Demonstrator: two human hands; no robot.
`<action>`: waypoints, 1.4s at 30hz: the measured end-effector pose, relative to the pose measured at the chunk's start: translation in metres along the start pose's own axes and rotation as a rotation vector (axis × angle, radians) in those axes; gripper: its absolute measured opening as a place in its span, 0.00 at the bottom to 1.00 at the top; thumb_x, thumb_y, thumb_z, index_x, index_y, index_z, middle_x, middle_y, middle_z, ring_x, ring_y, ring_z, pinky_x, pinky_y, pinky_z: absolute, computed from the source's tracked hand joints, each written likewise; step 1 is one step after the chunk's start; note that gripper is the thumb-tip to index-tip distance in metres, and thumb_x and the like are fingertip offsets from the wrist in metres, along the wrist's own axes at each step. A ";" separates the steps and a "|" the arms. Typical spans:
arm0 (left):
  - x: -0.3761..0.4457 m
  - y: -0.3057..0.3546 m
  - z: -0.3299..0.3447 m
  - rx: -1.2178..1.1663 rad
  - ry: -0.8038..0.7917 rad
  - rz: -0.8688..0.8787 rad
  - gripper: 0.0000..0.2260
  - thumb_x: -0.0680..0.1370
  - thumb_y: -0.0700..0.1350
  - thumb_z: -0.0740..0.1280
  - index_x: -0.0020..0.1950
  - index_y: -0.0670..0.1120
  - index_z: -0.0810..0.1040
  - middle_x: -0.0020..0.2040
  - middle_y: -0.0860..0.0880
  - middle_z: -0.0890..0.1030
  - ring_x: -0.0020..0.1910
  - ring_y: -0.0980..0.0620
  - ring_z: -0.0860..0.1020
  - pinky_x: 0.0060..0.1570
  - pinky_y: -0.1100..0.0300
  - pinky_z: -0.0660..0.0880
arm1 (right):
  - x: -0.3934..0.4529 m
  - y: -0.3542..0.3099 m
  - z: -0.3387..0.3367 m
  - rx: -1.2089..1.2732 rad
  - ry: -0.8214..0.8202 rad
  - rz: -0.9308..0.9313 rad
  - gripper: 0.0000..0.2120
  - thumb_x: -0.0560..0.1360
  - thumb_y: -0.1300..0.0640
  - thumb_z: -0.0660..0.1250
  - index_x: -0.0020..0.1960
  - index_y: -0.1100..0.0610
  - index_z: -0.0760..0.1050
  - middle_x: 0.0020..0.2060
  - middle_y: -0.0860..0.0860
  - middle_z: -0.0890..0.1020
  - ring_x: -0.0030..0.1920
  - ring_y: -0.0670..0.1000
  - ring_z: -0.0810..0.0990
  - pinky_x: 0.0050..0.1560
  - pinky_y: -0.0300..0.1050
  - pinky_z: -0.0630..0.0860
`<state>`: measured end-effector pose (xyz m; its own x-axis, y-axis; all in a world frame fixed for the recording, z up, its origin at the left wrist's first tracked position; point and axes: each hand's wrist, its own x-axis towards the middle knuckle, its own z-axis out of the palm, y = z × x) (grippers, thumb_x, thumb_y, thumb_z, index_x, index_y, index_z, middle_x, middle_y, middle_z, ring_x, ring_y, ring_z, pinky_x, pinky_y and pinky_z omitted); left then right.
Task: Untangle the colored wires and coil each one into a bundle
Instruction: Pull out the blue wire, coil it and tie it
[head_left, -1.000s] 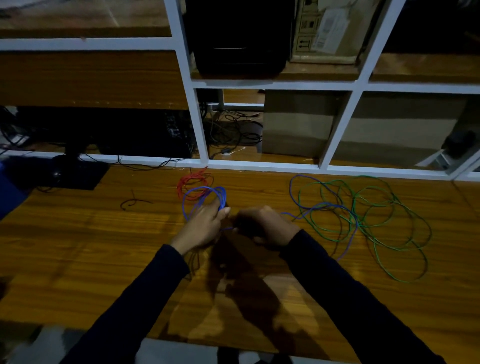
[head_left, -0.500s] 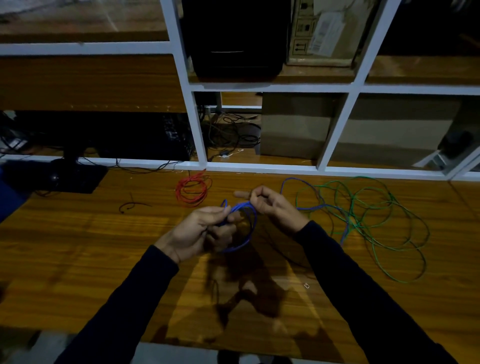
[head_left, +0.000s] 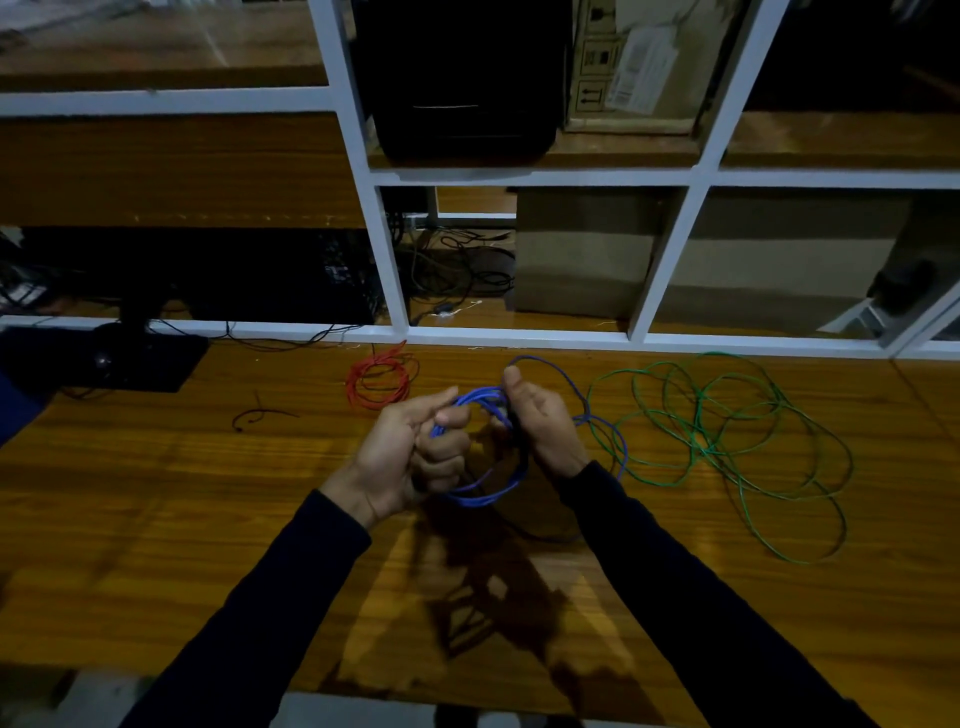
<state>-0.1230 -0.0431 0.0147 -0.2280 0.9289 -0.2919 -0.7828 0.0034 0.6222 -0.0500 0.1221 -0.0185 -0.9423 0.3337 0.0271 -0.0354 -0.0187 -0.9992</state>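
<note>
Right now I see the left hand (head_left: 410, 457) gripping the blue wire (head_left: 485, 496) coil above the table (head_left: 156, 519) — the right hand (head_left: 540, 421) pinches its top. Loose green wire (head_left: 727, 447) sprawls to the right; the red bundle (head_left: 379, 379) lies behind the hands.

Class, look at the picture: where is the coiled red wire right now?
The red wire bundle lies on the wooden table near its far edge, just left of centre, beyond the left hand, untouched.
</note>
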 end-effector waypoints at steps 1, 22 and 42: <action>0.002 -0.002 0.003 0.032 0.074 0.015 0.19 0.84 0.55 0.53 0.36 0.50 0.67 0.23 0.55 0.56 0.19 0.57 0.53 0.19 0.64 0.54 | 0.001 0.002 0.002 -0.066 0.065 -0.045 0.28 0.78 0.38 0.60 0.35 0.63 0.71 0.27 0.50 0.70 0.27 0.46 0.67 0.30 0.42 0.64; -0.006 -0.007 0.021 -0.025 0.144 0.215 0.26 0.83 0.55 0.55 0.70 0.37 0.75 0.29 0.53 0.53 0.25 0.57 0.51 0.27 0.63 0.55 | 0.013 0.010 0.004 -0.007 -0.133 -0.067 0.18 0.80 0.44 0.54 0.37 0.53 0.70 0.30 0.50 0.66 0.29 0.44 0.64 0.32 0.38 0.61; -0.034 0.070 0.007 0.214 0.288 0.821 0.17 0.87 0.46 0.51 0.75 0.43 0.62 0.50 0.48 0.82 0.23 0.60 0.60 0.23 0.69 0.58 | -0.019 0.110 -0.043 -0.670 -0.092 -0.069 0.19 0.74 0.65 0.62 0.63 0.53 0.77 0.57 0.49 0.83 0.58 0.46 0.80 0.58 0.47 0.76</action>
<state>-0.1661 -0.0717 0.0736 -0.8279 0.5400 0.1519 -0.1905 -0.5253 0.8293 -0.0214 0.1543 -0.1305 -0.9708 0.2311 0.0646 0.0893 0.5976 -0.7968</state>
